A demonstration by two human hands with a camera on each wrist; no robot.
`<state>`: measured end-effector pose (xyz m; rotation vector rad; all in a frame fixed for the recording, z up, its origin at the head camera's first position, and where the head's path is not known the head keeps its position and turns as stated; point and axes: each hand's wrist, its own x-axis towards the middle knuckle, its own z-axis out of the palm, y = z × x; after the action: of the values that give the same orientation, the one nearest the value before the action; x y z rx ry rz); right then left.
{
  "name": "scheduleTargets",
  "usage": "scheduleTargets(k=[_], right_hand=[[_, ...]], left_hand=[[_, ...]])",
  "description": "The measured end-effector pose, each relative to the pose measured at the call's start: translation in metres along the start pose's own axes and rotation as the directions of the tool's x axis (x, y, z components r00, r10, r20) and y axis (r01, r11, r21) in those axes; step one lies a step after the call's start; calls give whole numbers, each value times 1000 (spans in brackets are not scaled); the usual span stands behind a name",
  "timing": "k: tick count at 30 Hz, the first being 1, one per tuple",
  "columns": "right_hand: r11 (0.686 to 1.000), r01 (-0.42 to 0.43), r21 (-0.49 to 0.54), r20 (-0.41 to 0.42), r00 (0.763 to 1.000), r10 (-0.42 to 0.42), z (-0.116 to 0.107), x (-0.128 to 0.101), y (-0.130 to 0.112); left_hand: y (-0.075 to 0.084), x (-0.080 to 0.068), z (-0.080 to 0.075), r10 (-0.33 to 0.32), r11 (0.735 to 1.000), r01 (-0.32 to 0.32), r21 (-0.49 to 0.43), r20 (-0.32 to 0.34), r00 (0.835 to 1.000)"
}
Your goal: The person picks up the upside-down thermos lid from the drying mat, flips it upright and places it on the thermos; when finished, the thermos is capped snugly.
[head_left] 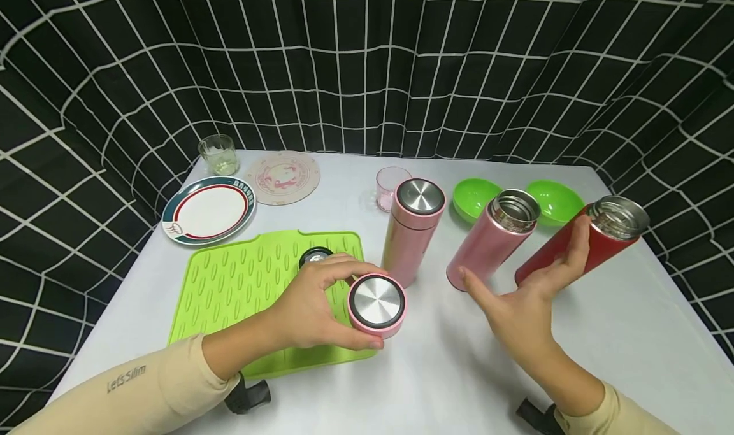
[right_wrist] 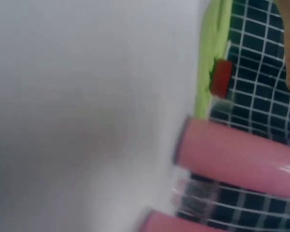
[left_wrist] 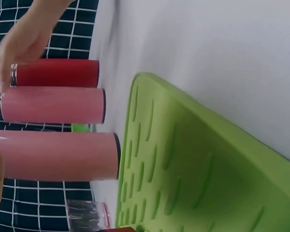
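Pink flask lid (head_left: 376, 306) pinched in the left hand (head_left: 309, 307) wants level seating on the open pink flask (head_left: 492, 237) mid-table, steadied by the spread right hand (head_left: 530, 292).

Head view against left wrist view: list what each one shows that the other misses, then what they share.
Only the head view shows the left hand gripping a pink lid, the plate, the round coaster and two green bowls. Only the left wrist view shows the flasks' bases on the table. Both show the red flask, two pink flasks, the green mat and the open right hand reaching toward the flasks.
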<state>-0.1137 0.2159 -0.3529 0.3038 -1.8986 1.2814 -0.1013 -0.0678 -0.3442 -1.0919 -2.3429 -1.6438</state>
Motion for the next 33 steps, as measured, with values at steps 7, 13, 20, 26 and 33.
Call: scheduleTargets(k=[7, 13, 20, 26, 33], right_hand=[[745, -650, -149, 295, 690, 661, -9, 2, 38], [723, -627, -290, 478, 559, 678, -18, 4, 57], [879, -465, -104, 701, 593, 396, -20, -25, 33], [904, -424, 62, 801, 562, 209, -6, -45, 13], [897, -419, 143, 833, 541, 119, 3, -47, 14]], left_hand=[[5, 3, -8, -42, 999, 42, 0, 5, 999], [16, 10, -15, -93, 994, 93, -64, -2, 996], [35, 25, -24, -31, 994, 22, -104, -82, 996], [57, 51, -5, 69, 995, -76, -63, -106, 992], [59, 63, 25, 121, 989, -126, -74, -62, 991]])
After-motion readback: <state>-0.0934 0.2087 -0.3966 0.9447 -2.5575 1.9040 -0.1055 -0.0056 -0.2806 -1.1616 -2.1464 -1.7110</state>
